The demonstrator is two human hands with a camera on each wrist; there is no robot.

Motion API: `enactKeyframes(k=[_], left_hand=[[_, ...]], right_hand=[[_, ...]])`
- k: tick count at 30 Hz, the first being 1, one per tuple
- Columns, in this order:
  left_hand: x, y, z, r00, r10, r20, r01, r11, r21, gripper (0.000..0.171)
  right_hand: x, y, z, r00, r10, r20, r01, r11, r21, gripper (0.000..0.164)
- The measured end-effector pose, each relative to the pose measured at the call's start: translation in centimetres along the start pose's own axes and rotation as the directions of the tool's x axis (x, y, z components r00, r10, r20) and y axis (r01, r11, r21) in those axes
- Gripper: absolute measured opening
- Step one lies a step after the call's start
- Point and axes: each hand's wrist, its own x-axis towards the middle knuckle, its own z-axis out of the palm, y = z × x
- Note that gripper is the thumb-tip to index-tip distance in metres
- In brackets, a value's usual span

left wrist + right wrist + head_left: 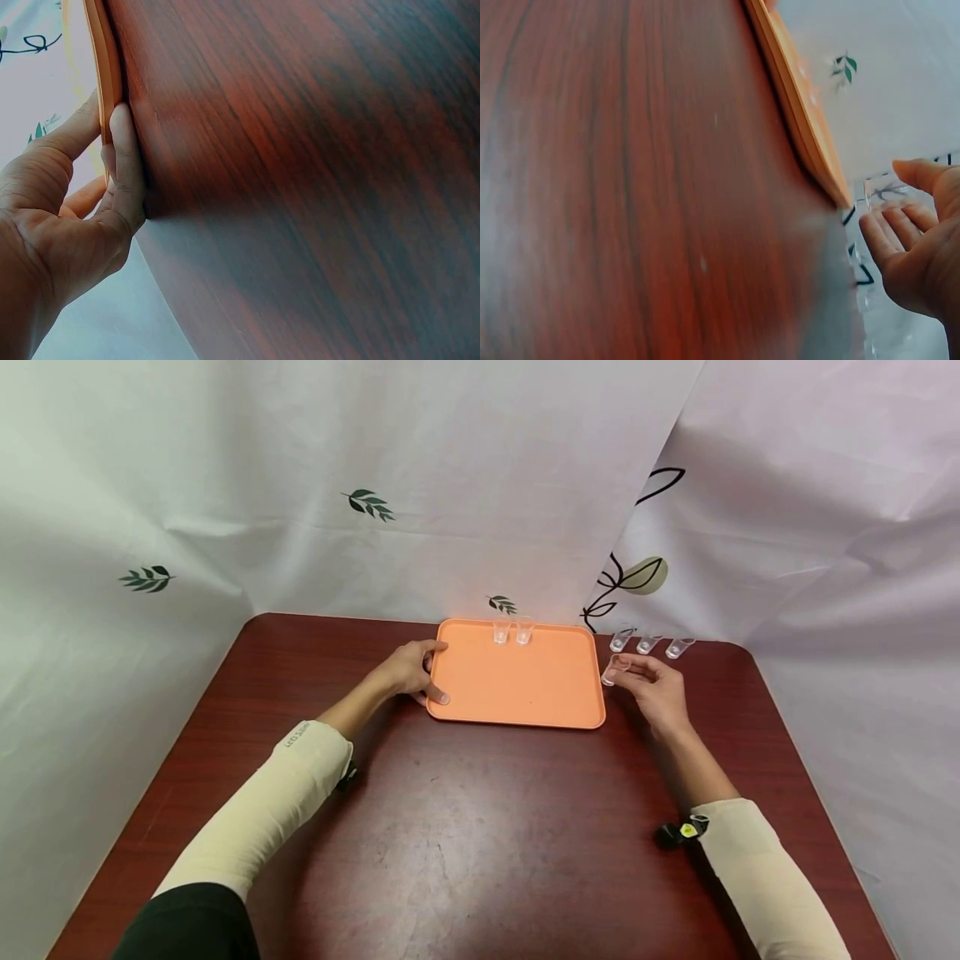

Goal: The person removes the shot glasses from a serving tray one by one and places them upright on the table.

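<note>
My left hand [408,670] grips the left edge of an orange tray [517,689]. In the left wrist view the thumb and fingers of that hand [75,195] straddle the tray's rim [107,67]. Two small clear cups [501,632] stand side by side at the back of the tray. Just off the tray's right edge, my right hand [660,693] pinches another small clear cup [615,670], which is tilted. The right wrist view has this cup [881,191] between thumb and fingers, near the tray's corner [840,191].
Three more clear cups [648,643] stand in a row behind my right hand, at the table's back right. The dark red-brown wooden table [465,835] meets a white curtain [450,485] with leaf prints along its back edge.
</note>
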Motion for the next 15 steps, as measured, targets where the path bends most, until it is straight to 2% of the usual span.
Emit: enactKeyframes(k=[4, 11, 15], left_hand=[[-0.1, 0.1, 0.0, 1.000, -0.002, 0.003, 0.002, 1.000, -0.004, 0.118], [-0.2, 0.1, 0.0, 1.000, 0.004, 0.003, -0.004, 1.000, -0.005, 0.118], [-0.1, 0.1, 0.0, 1.000, 0.004, 0.002, -0.004, 1.000, -0.010, 0.117]], right_hand=[[0.2, 0.2, -1.3, 0.999, 0.024, -0.037, -0.024, 1.000, -0.001, 0.046], [1.0, 0.8, -3.9, 0.990, 0.065, -0.124, -0.073, 0.995, -0.065, 0.048], [1.5, 1.0, -4.9, 0.982, 0.079, -0.174, -0.085, 0.996, -0.027, 0.046]])
